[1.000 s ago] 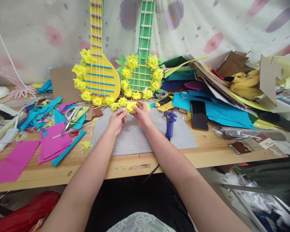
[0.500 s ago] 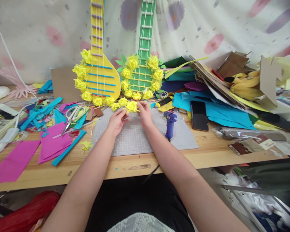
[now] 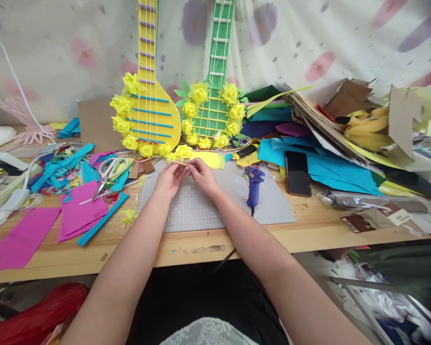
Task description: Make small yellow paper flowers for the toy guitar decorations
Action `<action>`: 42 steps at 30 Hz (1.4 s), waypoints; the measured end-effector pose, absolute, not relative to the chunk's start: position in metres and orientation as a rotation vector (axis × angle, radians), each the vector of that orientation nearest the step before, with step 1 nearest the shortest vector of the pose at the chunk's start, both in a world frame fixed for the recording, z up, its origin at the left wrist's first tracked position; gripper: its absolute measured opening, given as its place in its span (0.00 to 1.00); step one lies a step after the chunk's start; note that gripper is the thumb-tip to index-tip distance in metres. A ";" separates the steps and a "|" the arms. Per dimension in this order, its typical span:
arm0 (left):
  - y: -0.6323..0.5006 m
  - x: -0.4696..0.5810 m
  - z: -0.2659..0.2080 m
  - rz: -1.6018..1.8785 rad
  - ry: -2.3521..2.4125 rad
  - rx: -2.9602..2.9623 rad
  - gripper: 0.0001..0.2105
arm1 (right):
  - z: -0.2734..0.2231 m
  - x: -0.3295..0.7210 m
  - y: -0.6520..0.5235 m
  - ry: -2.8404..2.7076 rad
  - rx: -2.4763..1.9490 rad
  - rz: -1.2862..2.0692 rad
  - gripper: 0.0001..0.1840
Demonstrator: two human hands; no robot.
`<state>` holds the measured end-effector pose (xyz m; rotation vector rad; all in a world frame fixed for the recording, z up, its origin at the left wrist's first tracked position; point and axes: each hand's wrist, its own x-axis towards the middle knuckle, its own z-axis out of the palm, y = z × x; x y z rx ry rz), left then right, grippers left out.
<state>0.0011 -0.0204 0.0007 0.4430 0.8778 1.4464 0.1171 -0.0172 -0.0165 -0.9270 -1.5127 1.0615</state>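
Observation:
Both hands meet over the back part of the grey cutting mat (image 3: 201, 211), holding a thin wooden-looking stick (image 3: 179, 163) lengthwise between them. My left hand (image 3: 170, 179) has its fingers curled under the stick. The fingertips of my right hand (image 3: 202, 176) pinch its right end. Just beyond the fingers lies a flat piece of yellow paper (image 3: 210, 159). Yellow paper flowers (image 3: 183, 152) sit behind my left hand. A yellow paper instrument (image 3: 154, 115) and a green one (image 3: 215, 115), trimmed with similar flowers, stand at the back. The blue glue gun (image 3: 253, 187) stands right of my hands.
Left are scissors (image 3: 111, 172), magenta paper (image 3: 82, 211), a blue paper strip (image 3: 102, 220) and mixed scraps. A phone (image 3: 298, 173) lies right, partly over blue paper (image 3: 330, 167). Piled cardboard (image 3: 398, 120) fills the back right. A plastic-wrapped pack (image 3: 373, 200) lies near the right edge.
The yellow paper flower between my hands is no longer in them. My hands have drawn closer together, the right one shifting left, and a yellow paper piece now shows behind it.

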 end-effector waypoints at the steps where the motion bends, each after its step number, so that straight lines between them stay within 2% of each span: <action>1: -0.021 0.002 0.001 1.436 0.884 0.455 0.03 | -0.018 0.119 -0.014 -1.475 -0.964 1.047 0.10; 10: -0.025 0.002 0.007 1.363 0.806 0.601 0.10 | -0.021 0.128 -0.002 -1.330 -1.138 1.042 0.14; 23: -0.022 0.004 0.001 1.449 0.808 0.675 0.02 | -0.016 0.131 -0.005 -1.439 -1.087 1.018 0.14; 32: -0.022 0.009 0.001 1.587 1.008 0.549 0.02 | -0.017 0.124 -0.010 -1.498 -1.085 1.075 0.13; 42: -0.023 0.008 0.004 1.607 1.005 0.507 0.01 | -0.014 0.123 -0.013 -1.423 -0.956 1.129 0.14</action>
